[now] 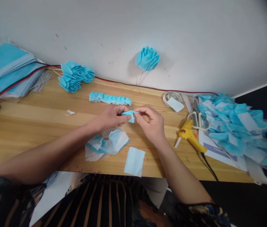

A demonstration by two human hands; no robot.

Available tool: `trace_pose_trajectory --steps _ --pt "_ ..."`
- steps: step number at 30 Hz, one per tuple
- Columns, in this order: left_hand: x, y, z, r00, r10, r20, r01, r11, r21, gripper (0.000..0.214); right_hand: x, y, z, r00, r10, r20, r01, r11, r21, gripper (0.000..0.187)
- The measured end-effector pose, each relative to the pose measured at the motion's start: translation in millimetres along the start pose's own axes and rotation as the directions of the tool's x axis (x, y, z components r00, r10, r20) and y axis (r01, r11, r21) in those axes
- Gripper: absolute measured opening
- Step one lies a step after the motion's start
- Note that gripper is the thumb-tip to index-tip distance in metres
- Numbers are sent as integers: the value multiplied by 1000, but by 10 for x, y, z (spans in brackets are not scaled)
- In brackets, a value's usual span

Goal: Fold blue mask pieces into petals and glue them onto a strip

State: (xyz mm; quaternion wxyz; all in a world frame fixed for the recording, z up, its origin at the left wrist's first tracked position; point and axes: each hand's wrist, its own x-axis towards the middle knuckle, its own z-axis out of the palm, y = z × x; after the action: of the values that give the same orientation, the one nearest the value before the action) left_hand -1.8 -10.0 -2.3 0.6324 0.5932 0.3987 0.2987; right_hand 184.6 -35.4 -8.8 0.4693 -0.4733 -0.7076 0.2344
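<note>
Between my two hands is a small folded piece of blue fabric (pixel 131 115), pinched from both sides above the wooden table. My left hand (pixel 111 117) grips its left end with thumb and fingers. On the other end, my right hand (pixel 151 123) is closed with thumb and forefinger. A row of folded blue petals (pixel 110 98) lies just behind my hands. In front of them are crumpled blue and white fabric scraps (pixel 118 142) and a pale blue rectangular piece of fabric (pixel 134 160) near the table's front edge.
A yellow glue gun (pixel 190 135) and white-handled scissors (pixel 198 120) lie right, before a heap of blue scraps (pixel 239 126). Blue fabric flowers (pixel 74 77) lie at the back left; another flower (pixel 147 59) leans on the wall. Blue face masks (pixel 8 67) are stacked far left.
</note>
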Motion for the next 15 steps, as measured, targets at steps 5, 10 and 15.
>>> trace_pose_trajectory --steps 5,10,15 --pt "4 36 -17 1000 3 7 -3 1000 -15 17 -4 6 -44 980 -198 18 197 963 -185 19" --pt "16 46 -16 1000 16 -4 -16 999 -49 16 -14 38 -55 949 -306 72 314 908 -278 31" --pt "27 33 -33 1000 7 -3 -8 997 -76 17 -27 63 -52 950 -303 76 310 887 -343 40"
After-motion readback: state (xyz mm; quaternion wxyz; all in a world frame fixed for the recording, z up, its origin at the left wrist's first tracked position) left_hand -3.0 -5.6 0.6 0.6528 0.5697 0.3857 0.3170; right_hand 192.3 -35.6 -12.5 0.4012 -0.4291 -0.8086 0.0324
